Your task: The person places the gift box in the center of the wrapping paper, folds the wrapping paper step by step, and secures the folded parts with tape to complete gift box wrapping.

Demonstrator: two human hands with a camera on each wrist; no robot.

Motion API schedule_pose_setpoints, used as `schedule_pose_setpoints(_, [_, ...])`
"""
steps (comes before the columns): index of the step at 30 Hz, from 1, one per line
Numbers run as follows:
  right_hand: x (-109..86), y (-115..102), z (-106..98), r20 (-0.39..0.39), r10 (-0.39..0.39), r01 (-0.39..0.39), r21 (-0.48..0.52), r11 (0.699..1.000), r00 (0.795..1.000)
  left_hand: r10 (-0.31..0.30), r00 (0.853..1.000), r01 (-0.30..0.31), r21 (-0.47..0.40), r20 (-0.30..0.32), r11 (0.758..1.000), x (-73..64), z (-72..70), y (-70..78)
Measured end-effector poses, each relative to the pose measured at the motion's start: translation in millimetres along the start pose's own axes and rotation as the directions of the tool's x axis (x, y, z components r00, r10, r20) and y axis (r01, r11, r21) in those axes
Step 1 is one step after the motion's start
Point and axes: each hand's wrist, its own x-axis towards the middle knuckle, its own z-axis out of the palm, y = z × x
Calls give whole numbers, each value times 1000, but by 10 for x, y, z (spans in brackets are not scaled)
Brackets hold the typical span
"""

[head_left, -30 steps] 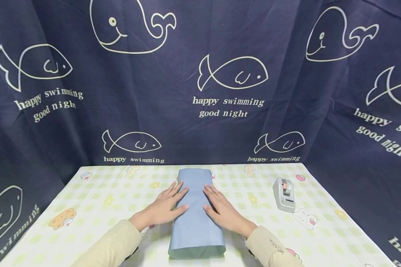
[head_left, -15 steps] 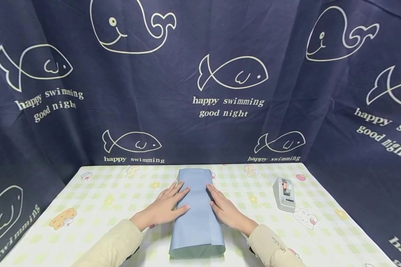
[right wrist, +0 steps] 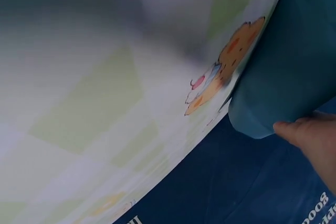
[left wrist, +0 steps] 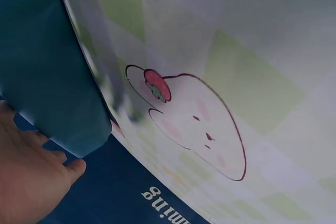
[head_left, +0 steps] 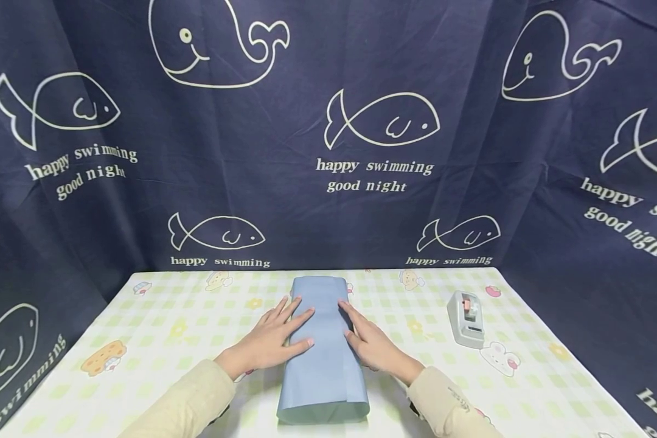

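Note:
A blue sheet point(head_left: 324, 365), folded over into a long flattened tube, lies lengthwise in the middle of the table. Its near end gapes a little, and a seam runs along the right part of its top. My left hand point(head_left: 271, 340) rests on its left side with the fingers spread and straight. Along the right edge lies my right hand point(head_left: 375, 344), fingers extended, fingertips and thumb touching the sheet. In the left wrist view the sheet point(left wrist: 47, 61) curves down beside the left hand point(left wrist: 31, 177). The right wrist view has the right hand point(right wrist: 310, 137) against the rounded side.
A grey tape dispenser point(head_left: 466, 319) stands on the right part of the table. The table point(head_left: 170, 359) wears a green-and-white checked cloth with cartoon prints. Dark blue curtains point(head_left: 295, 201) with fish and whale drawings enclose the back and sides.
My right hand has shifted right, from the top of the sheet to its right edge, uncovering the seam there. The left hand has slid very slightly right.

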Motion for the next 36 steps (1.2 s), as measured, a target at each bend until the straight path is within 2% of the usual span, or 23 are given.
schedule_pose_setpoints(5, [15,36,-54,12,-1,1,36,999,1000,1,1000,-1,55,-2,998,0,-8,4])
schedule_pose_setpoints(9, [14,84,-126,-40,-36,36,1,999,999,-1,1000,1,70,-2,998,-3,-9,8])
schedule_pose_setpoints(14, [-40,181,-290,-172,-70,49,-123,991,983,3,1000,-3,88,3,996,4,1,14])
schedule_pose_setpoints(19, [-135,363,-524,-304,-62,-18,-253,967,951,-2,1000,1,85,8,996,0,-6,26])
schedule_pose_setpoints(22, [-204,522,-670,-378,-42,-82,-305,949,925,-5,1000,4,82,7,997,-2,-7,27])
schedule_pose_setpoints(29, [-411,832,-947,-533,-17,-233,-398,887,846,-11,1000,11,76,0,997,-11,1,9])
schedule_pose_setpoints(33, [-556,955,-1045,-621,31,-352,-402,845,783,-8,1000,8,73,-5,997,-10,2,10])
schedule_pose_setpoints(36, [-658,1006,-1095,-662,127,-469,-369,802,739,-3,1000,3,77,-7,997,-5,0,15])
